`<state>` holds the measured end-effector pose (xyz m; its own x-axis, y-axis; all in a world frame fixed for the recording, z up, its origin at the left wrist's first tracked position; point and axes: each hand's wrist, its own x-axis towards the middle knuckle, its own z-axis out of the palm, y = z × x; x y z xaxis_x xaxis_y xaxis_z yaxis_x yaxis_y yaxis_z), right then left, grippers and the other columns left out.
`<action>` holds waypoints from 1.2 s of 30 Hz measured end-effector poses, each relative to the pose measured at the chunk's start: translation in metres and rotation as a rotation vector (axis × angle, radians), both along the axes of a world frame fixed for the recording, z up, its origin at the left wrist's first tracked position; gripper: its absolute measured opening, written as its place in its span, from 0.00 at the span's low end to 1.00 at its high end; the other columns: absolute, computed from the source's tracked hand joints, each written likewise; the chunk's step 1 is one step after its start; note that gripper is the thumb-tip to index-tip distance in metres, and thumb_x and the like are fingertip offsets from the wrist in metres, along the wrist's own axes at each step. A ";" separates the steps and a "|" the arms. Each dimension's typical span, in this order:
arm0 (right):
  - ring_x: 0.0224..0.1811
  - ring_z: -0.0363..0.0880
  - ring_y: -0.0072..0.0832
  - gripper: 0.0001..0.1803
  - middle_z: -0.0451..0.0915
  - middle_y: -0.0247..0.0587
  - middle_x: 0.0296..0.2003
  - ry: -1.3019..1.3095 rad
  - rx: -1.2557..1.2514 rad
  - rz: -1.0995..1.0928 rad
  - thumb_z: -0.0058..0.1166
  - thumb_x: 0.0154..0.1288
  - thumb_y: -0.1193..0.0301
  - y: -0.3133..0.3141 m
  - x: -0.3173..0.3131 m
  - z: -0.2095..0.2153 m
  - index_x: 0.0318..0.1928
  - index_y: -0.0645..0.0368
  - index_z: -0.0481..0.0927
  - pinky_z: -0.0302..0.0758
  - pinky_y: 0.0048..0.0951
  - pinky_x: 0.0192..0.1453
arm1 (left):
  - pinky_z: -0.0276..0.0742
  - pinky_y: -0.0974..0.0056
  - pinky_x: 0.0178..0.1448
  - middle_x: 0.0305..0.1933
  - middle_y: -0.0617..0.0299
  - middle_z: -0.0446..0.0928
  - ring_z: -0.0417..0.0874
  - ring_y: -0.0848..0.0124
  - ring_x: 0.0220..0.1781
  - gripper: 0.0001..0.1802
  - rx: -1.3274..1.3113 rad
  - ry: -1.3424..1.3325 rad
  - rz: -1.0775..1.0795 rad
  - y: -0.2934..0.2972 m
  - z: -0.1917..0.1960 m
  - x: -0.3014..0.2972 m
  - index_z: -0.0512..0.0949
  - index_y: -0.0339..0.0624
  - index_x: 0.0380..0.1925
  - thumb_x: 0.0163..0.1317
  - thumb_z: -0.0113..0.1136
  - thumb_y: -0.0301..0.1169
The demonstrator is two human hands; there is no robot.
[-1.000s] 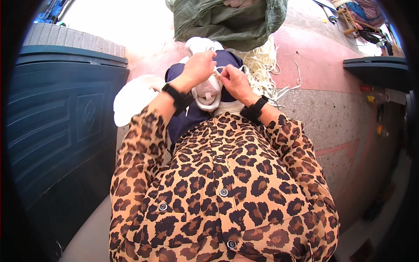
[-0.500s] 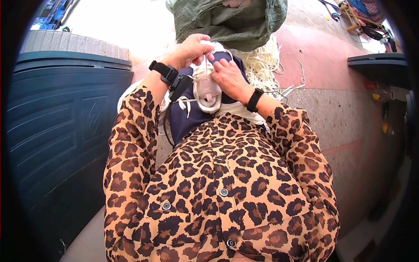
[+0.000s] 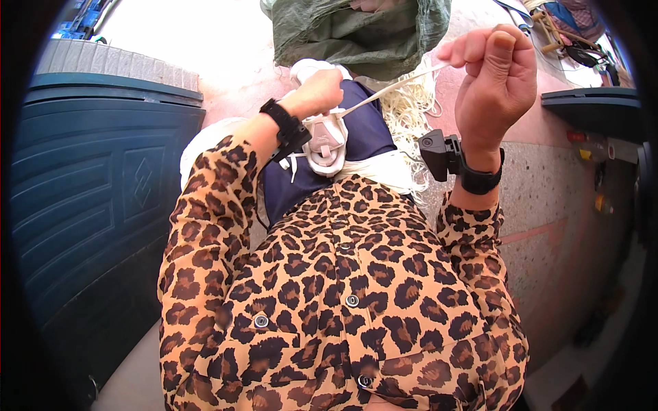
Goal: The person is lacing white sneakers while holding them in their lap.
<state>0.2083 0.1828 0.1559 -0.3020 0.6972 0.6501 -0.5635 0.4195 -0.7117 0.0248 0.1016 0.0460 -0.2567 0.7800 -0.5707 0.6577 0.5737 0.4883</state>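
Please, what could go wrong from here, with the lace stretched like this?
The lace, stretched nearly straight from the shoe to the right hand, might slip out of that grip.

The shoe lies on dark cloth, so a sideways pull could shift it if the left hand is not holding firmly; its fingertips are hidden.

A loose pile of laces lies below the stretched lace, which might tangle in it if lowered.

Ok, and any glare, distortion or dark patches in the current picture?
Head view: ground at upper left blown out nearly white; head view: blue panel curving near the picture's black rim, lower right falling into murky dimness; head view: right hand and taut lace showing clearly.
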 end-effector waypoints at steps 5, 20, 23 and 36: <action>0.20 0.62 0.22 0.07 0.64 0.34 0.19 0.062 -0.041 -0.108 0.37 0.68 0.71 0.005 0.006 0.007 0.36 0.62 0.66 0.67 0.27 0.24 | 0.73 0.60 0.31 0.27 0.48 0.76 0.79 0.63 0.26 0.11 0.182 0.097 -0.045 -0.046 -0.019 -0.029 0.74 0.31 0.33 0.51 0.52 0.27; 0.30 0.76 0.47 0.14 0.77 0.53 0.25 -1.288 0.098 0.532 0.48 0.55 0.63 -0.078 -0.047 -0.152 0.30 0.61 0.79 0.72 0.38 0.35 | 0.70 0.53 0.36 0.25 0.48 0.73 0.75 0.51 0.32 0.06 0.368 0.367 -0.217 -0.094 -0.027 -0.021 0.70 0.36 0.26 0.51 0.52 0.28; 0.31 0.77 0.46 0.13 0.77 0.53 0.24 -1.324 0.265 0.437 0.46 0.55 0.64 -0.094 -0.045 -0.160 0.29 0.61 0.79 0.73 0.40 0.37 | 0.71 0.53 0.32 0.23 0.48 0.71 0.75 0.51 0.30 0.04 0.438 0.437 -0.305 -0.103 -0.031 -0.017 0.67 0.37 0.27 0.53 0.49 0.26; 0.29 0.77 0.41 0.11 0.77 0.44 0.31 -1.045 0.416 0.025 0.47 0.53 0.75 -0.072 -0.056 -0.174 0.39 0.57 0.72 0.74 0.37 0.32 | 0.71 0.54 0.35 0.25 0.46 0.73 0.76 0.50 0.32 0.04 0.469 0.305 -0.042 -0.101 -0.031 -0.007 0.69 0.36 0.23 0.51 0.50 0.25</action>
<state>0.1527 0.1104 -0.0178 -0.8456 0.4716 0.2501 0.2165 0.7312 -0.6469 0.0183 0.0008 0.0149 -0.3189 0.9456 -0.0647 0.8266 0.3109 0.4692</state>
